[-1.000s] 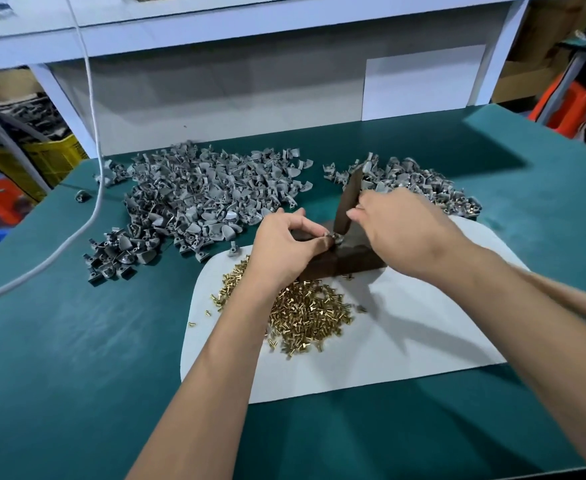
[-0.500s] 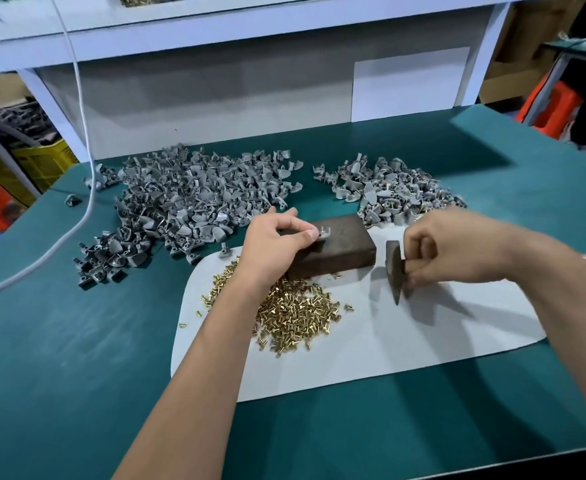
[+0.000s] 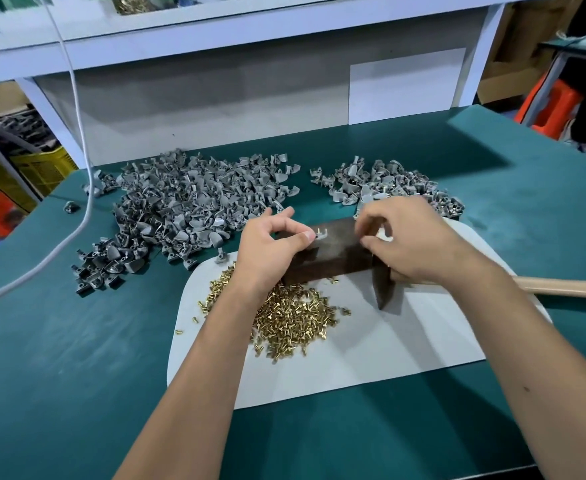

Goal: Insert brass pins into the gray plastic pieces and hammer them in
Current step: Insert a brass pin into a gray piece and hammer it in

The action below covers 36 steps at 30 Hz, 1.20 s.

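Note:
A dark metal block [image 3: 340, 258] lies on a white mat [image 3: 371, 362]. My left hand [image 3: 270, 251] pinches a small gray plastic piece [image 3: 321, 233] against the block's top left edge. My right hand [image 3: 416, 240] grips a hammer just behind its head, over the block's right end. The dark hammer head [image 3: 383, 289] points down at the mat, and the wooden handle [image 3: 561, 287] runs off to the right. The right fingertips curl near a pale bit above the block; I cannot tell what it is. A heap of brass pins [image 3: 295, 317] sits on the mat under my left wrist.
A large pile of gray plastic pieces [image 3: 194, 209] covers the green table at the back left. A smaller pile [image 3: 388, 183] lies at the back right. A gray cable [image 3: 76, 109] hangs down on the left. A white shelf frame [image 3: 250, 32] stands behind the table.
The right hand swung the hammer off the block to the right, then came back over the block's right end with the head pointing down. The left hand kept holding the gray piece on the block.

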Tool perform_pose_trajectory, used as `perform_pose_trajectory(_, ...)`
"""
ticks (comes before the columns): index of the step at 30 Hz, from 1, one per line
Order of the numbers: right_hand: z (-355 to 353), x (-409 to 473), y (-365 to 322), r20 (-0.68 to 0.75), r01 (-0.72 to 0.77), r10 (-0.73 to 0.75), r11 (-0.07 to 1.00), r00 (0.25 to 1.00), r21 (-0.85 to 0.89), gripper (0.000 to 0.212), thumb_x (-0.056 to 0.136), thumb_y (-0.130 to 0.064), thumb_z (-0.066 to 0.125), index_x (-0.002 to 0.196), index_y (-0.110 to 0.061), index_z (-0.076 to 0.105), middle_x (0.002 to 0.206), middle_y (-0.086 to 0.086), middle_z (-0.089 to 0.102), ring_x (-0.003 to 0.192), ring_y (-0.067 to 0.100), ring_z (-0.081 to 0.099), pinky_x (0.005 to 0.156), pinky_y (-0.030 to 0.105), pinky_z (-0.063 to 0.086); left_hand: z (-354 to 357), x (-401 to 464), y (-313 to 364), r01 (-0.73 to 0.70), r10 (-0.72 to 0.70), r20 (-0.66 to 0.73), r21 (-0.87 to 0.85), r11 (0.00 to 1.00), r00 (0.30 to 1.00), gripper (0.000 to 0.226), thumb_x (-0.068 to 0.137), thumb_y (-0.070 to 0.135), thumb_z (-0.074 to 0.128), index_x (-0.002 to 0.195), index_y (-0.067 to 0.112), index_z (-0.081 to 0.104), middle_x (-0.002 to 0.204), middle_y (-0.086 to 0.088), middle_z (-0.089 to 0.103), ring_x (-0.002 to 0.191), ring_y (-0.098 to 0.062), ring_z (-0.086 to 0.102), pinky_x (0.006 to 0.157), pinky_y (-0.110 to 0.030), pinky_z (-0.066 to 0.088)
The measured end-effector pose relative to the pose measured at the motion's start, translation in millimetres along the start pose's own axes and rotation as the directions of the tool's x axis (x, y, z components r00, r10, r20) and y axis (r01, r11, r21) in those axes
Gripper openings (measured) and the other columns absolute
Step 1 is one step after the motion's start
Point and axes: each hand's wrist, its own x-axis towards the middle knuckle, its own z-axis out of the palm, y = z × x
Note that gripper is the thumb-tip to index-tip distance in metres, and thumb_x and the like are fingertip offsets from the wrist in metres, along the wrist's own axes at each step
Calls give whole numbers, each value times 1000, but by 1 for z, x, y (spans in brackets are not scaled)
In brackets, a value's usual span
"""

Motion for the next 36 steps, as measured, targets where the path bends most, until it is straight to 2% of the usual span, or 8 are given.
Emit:
perform_pose_trajectory(7, 22, 16, -18, -163, 269, -246, 954, 955, 131, 14, 87, -31, 79, 100, -25, 78, 84, -24, 62, 85, 0, 54, 81, 19, 41, 0, 1, 0, -62, 62, -9, -3, 998, 998, 16, 85, 15, 79, 75, 27, 82, 146, -2, 59, 147, -9, 34, 124, -47, 15)
perform_pose_trajectory(10, 26, 11, -6, -303, 161, -106, 974, 947, 161, 10, 87, -29, 79, 93, -22, 80, 84, -16, 69, 82, 2, 61, 82, 24, 49, -6, 7, -3, -71, 82, -132, 84, 994, 988, 15, 88, 24, 77, 74, 27, 79, 139, 2, 64, 136, -11, 48, 120, -40, 26)
perform_pose_trajectory(14, 29, 10, 17, -437, -161, 239, 965, 867, 207, 18, 84, -27, 81, 102, -22, 78, 75, -9, 69, 65, 0, 59, 77, 26, 54, -31, 13, -15, 89, 111, -419, 429, 899, 901, 6, 89, 29, 75, 84, 27, 75, 89, 7, 75, 63, -5, 60, 72, -26, 52)
perform_pose_trajectory(17, 28, 10, 22, -437, -232, 353, 923, 827, 307, 37, 86, -12, 77, 122, -17, 71, 83, -5, 72, 71, 2, 65, 85, 27, 57, -55, 15, -23, 258, 49, -513, 510, 821, 857, 4, 81, 21, 72, 80, 25, 72, 72, 7, 68, 78, -25, 69, 87, -42, 58)
perform_pose_trajectory(24, 39, -6, -38, -434, 144, -74, 981, 898, 130, 25, 90, -13, 74, 114, -13, 72, 97, -2, 73, 90, 12, 66, 86, 33, 56, -87, 7, -23, 308, -98, -366, 576, 757, 925, 12, 81, 17, 83, 76, 23, 75, 70, 5, 73, 61, -17, 73, 69, -35, 64)
perform_pose_trajectory(29, 64, -18, -93, -161, 459, -454, 888, 877, -1, 18, 93, -19, 72, 109, -11, 72, 100, 0, 69, 97, 18, 55, 88, 33, 49, -104, 6, -24, 286, -122, -328, 518, 806, 937, 16, 80, 8, 79, 74, 22, 76, 75, 2, 75, 63, -11, 70, 59, -25, 61)
perform_pose_trajectory(33, 82, -18, -123, 33, 576, -576, 809, 816, -116, 20, 99, -36, 59, 107, -21, 72, 107, -6, 65, 107, 21, 49, 86, 40, 44, -115, 8, -27, 262, -176, -338, 227, 938, 924, 12, 77, 10, 87, 85, 14, 79, 91, -9, 77, 87, -23, 73, 81, -34, 62)
perform_pose_trajectory(36, 99, -11, -146, 113, 555, -544, 823, 831, -124, 26, 102, -42, 50, 113, -30, 71, 114, -11, 62, 115, 19, 44, 84, 37, 37, -119, 11, -27, 202, -209, -422, -60, 977, 882, 12, 80, 1, 83, 82, 9, 74, 86, -8, 76, 79, -22, 71, 69, -25, 60)
